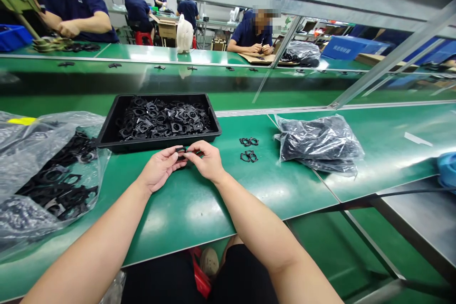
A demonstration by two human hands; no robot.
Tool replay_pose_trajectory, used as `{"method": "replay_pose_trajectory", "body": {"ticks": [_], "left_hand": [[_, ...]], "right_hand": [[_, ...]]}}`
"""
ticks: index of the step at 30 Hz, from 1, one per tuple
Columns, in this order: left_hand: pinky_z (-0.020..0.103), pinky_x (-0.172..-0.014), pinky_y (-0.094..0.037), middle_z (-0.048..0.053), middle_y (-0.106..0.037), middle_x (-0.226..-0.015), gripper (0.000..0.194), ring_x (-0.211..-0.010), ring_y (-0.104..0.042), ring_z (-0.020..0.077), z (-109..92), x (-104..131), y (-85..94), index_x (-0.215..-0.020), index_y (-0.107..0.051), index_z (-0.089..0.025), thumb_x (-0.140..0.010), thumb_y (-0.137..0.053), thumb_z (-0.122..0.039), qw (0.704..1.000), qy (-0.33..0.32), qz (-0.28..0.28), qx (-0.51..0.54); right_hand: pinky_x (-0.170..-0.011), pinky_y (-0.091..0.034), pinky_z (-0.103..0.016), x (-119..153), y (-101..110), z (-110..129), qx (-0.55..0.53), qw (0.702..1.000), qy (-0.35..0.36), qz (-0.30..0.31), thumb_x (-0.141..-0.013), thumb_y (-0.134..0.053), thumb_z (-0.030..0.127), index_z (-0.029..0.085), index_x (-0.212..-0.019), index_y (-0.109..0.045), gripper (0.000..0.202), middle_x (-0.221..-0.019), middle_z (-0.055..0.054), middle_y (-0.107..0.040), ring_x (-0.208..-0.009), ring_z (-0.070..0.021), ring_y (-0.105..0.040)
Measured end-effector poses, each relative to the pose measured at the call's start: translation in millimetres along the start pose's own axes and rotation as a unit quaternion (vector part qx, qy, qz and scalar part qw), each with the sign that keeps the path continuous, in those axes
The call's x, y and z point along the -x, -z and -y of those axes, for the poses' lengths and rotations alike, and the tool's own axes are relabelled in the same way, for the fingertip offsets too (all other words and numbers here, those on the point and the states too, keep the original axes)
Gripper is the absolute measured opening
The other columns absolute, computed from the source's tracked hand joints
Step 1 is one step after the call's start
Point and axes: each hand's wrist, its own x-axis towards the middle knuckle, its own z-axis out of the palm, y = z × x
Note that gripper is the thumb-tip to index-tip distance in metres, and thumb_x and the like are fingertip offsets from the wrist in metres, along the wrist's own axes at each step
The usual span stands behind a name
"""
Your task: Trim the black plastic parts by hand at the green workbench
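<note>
Between the fingers of both hands is a small black plastic ring part (181, 150), partly covered by the fingertips. My left hand (159, 167) grips it from the left. From the right, the thumb and forefinger of my right hand (206, 159) pinch its other side. Just beyond my hands stands a black tray (160, 145) heaped with black plastic ring parts (164, 118). Right of my hands, two small groups of black ring parts (248, 156) lie on the green table (221, 213).
An open clear bag (96, 171) of black parts lies at the left. On the right is a filled plastic bag (320, 142). A metal post (370, 73) rises behind it. Beyond runs a belt (135, 66) carrying small black parts, with co-workers (80, 9) seated behind.
</note>
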Motion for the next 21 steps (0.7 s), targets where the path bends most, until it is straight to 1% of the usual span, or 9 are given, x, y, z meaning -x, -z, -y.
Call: {"method": "replay_pose_trajectory", "body": {"ticks": [2, 5, 11, 15, 18, 20, 21], "left_hand": [[0.032, -0.084, -0.051, 0.006, -0.070, -0.099, 0.033, -0.087, -0.065, 0.0163, 0.1, 0.6, -0.4, -0.100, -0.070, -0.018, -0.068, -0.077, -0.025, 1.000, 0.002, 0.005, -0.002], [0.031, -0.083, -0.051, 0.006, -0.071, -0.098, 0.035, -0.085, -0.066, 0.0159, -0.4, 1.8, -2.0, -0.099, -0.071, -0.019, -0.066, -0.078, -0.026, 1.000, 0.009, 0.010, -0.004], [0.031, -0.084, -0.051, 0.005, -0.072, -0.098, 0.034, -0.086, -0.066, 0.0160, -0.7, 2.2, -2.4, -0.097, -0.072, -0.019, -0.065, -0.079, -0.026, 1.000, 0.015, 0.012, -0.005], [0.031, -0.084, -0.051, 0.005, -0.072, -0.096, 0.034, -0.085, -0.066, 0.0163, -0.4, 2.6, -1.0, -0.097, -0.072, -0.020, -0.064, -0.080, -0.027, 1.000, 0.020, 0.016, -0.008], [0.031, -0.084, -0.051, 0.004, -0.073, -0.096, 0.034, -0.085, -0.066, 0.0160, -0.9, 3.5, -0.8, -0.096, -0.073, -0.020, -0.064, -0.080, -0.027, 0.999, 0.019, 0.025, -0.011], [0.030, -0.084, -0.051, 0.005, -0.072, -0.096, 0.033, -0.083, -0.066, 0.0156, -1.6, 4.1, -0.9, -0.096, -0.073, -0.020, -0.065, -0.079, -0.028, 0.999, 0.020, 0.028, -0.017], [0.030, -0.083, -0.051, 0.005, -0.072, -0.095, 0.033, -0.083, -0.066, 0.0158, -1.9, 4.4, -0.9, -0.096, -0.073, -0.019, -0.065, -0.079, -0.028, 0.999, 0.022, 0.031, -0.022]], "right_hand": [[-0.063, -0.047, -0.024, 0.7, -0.3, 0.9, 0.015, 1.000, 0.017, -0.006, -0.077, -0.067, 0.031, 0.018, -0.076, -0.066, 0.013, -0.078, -0.003, -0.065, -0.069, -0.0120, -0.058], [-0.061, -0.047, -0.023, 1.2, -1.0, 0.4, 0.012, 1.000, 0.016, -0.022, -0.077, -0.066, 0.032, 0.017, -0.075, -0.065, 0.015, -0.076, -0.003, -0.065, -0.065, -0.0109, -0.058], [-0.063, -0.047, -0.023, 1.7, -1.1, -1.6, 0.016, 1.000, 0.016, -0.010, -0.077, -0.067, 0.034, 0.018, -0.075, -0.066, 0.016, -0.076, -0.002, -0.066, -0.064, -0.0106, -0.058], [-0.063, -0.047, -0.023, 0.8, 0.4, -1.4, -0.010, 1.000, 0.012, 0.007, -0.076, -0.068, 0.034, 0.018, -0.074, -0.066, 0.017, -0.077, -0.003, -0.065, -0.065, -0.0109, -0.058], [-0.064, -0.048, -0.024, 0.4, -0.7, -1.3, -0.050, 0.998, -0.025, 0.022, -0.073, -0.069, 0.037, 0.018, -0.073, -0.065, 0.020, -0.077, -0.002, -0.065, -0.066, -0.0116, -0.059], [-0.062, -0.048, -0.025, 0.6, -3.0, -1.9, -0.116, 0.990, -0.079, 0.030, -0.072, -0.070, 0.039, 0.017, -0.075, -0.062, 0.023, -0.073, -0.001, -0.063, -0.063, -0.0114, -0.060], [-0.059, -0.048, -0.024, 0.6, -4.3, -2.2, -0.159, 0.980, -0.112, 0.029, -0.070, -0.071, 0.039, 0.017, -0.077, -0.061, 0.025, -0.071, 0.000, -0.062, -0.060, -0.0107, -0.059]]}}
